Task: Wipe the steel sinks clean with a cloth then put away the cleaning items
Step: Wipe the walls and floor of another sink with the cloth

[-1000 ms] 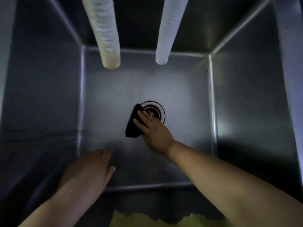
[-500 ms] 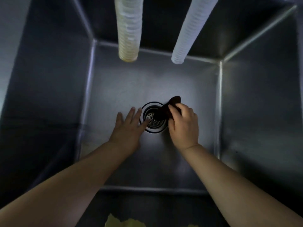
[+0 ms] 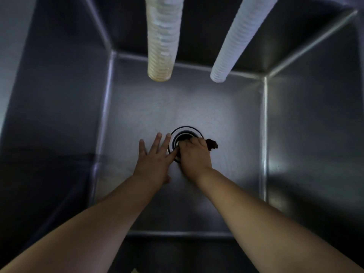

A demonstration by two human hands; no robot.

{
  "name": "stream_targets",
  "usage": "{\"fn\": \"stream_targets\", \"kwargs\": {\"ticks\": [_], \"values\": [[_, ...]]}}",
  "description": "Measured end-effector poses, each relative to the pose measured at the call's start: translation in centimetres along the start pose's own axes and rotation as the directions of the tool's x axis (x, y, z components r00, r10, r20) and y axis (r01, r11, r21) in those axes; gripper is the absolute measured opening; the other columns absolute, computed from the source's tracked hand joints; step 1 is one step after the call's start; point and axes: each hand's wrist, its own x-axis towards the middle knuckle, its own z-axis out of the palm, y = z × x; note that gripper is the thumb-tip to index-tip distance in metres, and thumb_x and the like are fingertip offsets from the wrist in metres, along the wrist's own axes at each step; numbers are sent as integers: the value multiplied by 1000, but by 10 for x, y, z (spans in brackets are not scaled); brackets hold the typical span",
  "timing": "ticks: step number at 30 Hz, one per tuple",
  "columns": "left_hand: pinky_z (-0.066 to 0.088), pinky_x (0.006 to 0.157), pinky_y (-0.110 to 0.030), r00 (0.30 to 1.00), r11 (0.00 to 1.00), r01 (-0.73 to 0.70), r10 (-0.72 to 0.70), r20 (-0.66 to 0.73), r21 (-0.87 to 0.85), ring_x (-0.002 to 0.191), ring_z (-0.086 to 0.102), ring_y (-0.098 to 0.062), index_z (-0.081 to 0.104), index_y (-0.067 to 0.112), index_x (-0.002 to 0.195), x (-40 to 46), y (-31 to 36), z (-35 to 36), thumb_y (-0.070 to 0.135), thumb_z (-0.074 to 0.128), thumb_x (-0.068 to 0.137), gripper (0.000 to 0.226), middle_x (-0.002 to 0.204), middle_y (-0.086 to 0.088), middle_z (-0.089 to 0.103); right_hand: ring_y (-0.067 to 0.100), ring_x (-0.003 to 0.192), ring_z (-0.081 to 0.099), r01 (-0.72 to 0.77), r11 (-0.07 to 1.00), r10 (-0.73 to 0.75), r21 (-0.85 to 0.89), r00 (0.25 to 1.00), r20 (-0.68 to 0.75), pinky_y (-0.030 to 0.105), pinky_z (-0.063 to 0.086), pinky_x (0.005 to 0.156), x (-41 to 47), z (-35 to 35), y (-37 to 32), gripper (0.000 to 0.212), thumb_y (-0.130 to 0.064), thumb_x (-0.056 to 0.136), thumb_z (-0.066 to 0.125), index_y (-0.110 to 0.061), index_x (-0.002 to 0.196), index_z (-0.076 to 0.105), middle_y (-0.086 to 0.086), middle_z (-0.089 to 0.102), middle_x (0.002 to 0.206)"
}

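From the head camera, the right hand [image 3: 194, 155] curled its fingers around a dark cloth [image 3: 211, 145] and pushed it on the drain [image 3: 185, 134] in the middle of the sink [image 3: 216, 107], probably to scrub it. At nine o'clock of the drain, the left hand [image 3: 155, 159] lay flat with fingers spread, likely for balance. Two hoses [image 3: 163, 38] hung at twelve o'clock.

Steel sink [image 3: 197, 103] floor, drain [image 3: 185, 133], dark cloth [image 3: 212, 144]

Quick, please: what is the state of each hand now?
Left hand: open, fingers spread flat on the sink floor.
Right hand: closed, gripping the dark cloth.
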Motion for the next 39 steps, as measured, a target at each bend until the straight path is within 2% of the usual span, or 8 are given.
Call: {"fn": "stream_targets", "kwargs": {"ticks": [6, 11, 18, 21, 24, 28, 32, 39], "values": [[-11, 107, -64, 999, 1000, -3, 3, -32, 3, 138, -32, -28, -14, 37, 146, 1, -2, 7, 48, 64, 81, 102, 150, -4, -37, 29, 118, 32, -97, 980, 60, 174, 976, 207, 29, 25, 97, 2, -9, 10, 40, -5, 83, 48, -15, 121, 41, 12, 48, 126], [-12, 107, -64, 999, 1000, -2, 3, -36, 23, 137, -34, -28, -15, 37, 146, 2, -2, 9, 51, 62, 81, 102, 149, -4, -39, 28, 117, 32, -96, 965, 46, 243, 978, 205, 26, 26, 89, 6, -10, 9, 43, -1, 81, 48, -15, 121, 40, 12, 52, 123], [-11, 109, -64, 1000, 1000, -16, 16, -16, 4, 138, -33, -28, -9, 37, 147, 2, -3, 6, 50, 63, 81, 98, 150, -5, -37, 36, 114, 50, 83, 985, -71, 148, 994, -85, 40, 33, 100, -21, -2, 20, 43, 6, 78, 54, -1, 120, 54, 19, 56, 120], [-12, 108, -64, 1000, 1000, -19, 19, -8, 1, 137, -33, -28, -8, 37, 148, 2, -3, 6, 49, 62, 82, 97, 150, -5, -37, 35, 108, 56, 23, 998, -14, 53, 985, -173, 44, 40, 95, -24, 3, 15, 37, 0, 77, 59, 1, 114, 61, 18, 61, 113], [-12, 108, -64, 1000, 1000, -17, 17, -2, 1, 137, -34, -28, -9, 38, 147, 2, -3, 6, 49, 62, 83, 96, 149, -5, -37, 28, 117, 46, 33, 996, -38, -77, 997, -67, 37, 28, 101, -17, 2, 11, 33, -14, 86, 46, -8, 116, 60, 8, 61, 118], [-14, 106, -63, 1000, 1000, -13, 13, -17, -12, 137, -34, -28, -10, 37, 147, 2, -3, 8, 48, 62, 83, 97, 149, -5, -37, 25, 126, 33, -18, 999, 17, 39, 999, 30, 31, 16, 103, -7, 3, 5, 39, -15, 88, 42, -14, 125, 52, 5, 51, 131], [-15, 106, -63, 1000, 1000, -5, 4, -4, -10, 136, -36, -28, -11, 38, 147, 4, -3, 9, 49, 63, 81, 99, 148, -3, -40, 29, 120, 32, -135, 970, 102, 204, 981, 163, 28, 21, 98, 1, -4, 6, 44, -8, 82, 48, -18, 125, 41, 11, 43, 131], [-14, 107, -63, 999, 1000, 0, -1, -35, -11, 135, -37, -27, -12, 39, 146, 4, -3, 12, 50, 63, 80, 100, 137, -1, -48, 28, 122, 30, -65, 978, 13, 198, 968, 250, 30, 27, 99, 6, -13, 12, 42, -8, 85, 48, -19, 125, 41, 9, 46, 131]]}}
